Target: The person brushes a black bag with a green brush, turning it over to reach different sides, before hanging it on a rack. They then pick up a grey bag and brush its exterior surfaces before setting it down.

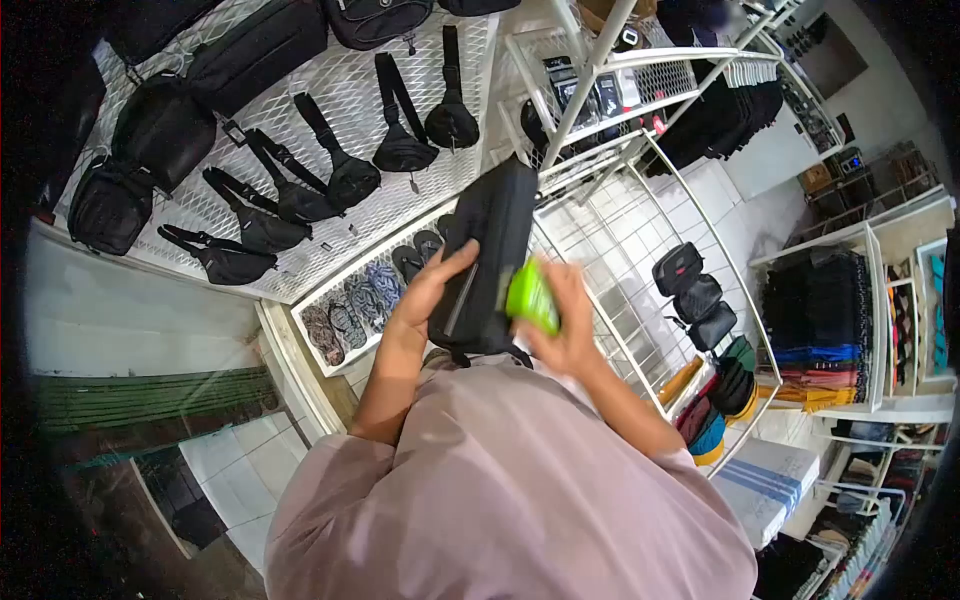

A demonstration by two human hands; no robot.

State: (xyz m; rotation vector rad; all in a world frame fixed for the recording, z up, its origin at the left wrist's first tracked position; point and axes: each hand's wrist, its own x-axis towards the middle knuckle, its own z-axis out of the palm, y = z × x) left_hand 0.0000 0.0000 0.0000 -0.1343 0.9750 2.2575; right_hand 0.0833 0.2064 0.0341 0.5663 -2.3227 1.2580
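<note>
A black bag (489,250) with a zip along its face stands tilted in front of my chest, its lower end close to my shirt. My left hand (432,292) grips its left side, the thumb lying across the front. In my right hand (565,322) is a bright green, palm-sized thing (533,297), held against or very near the bag's right side. Motion smears it, so its exact kind does not show.
On the white mesh wall hang several black waist bags (352,180) and backpacks (165,130). Below them, a white tray (300,318) holds sandals (347,322). To the right stand a white wire rack (640,335), small black pouches (695,297), caps (735,385) and folded clothes (815,310).
</note>
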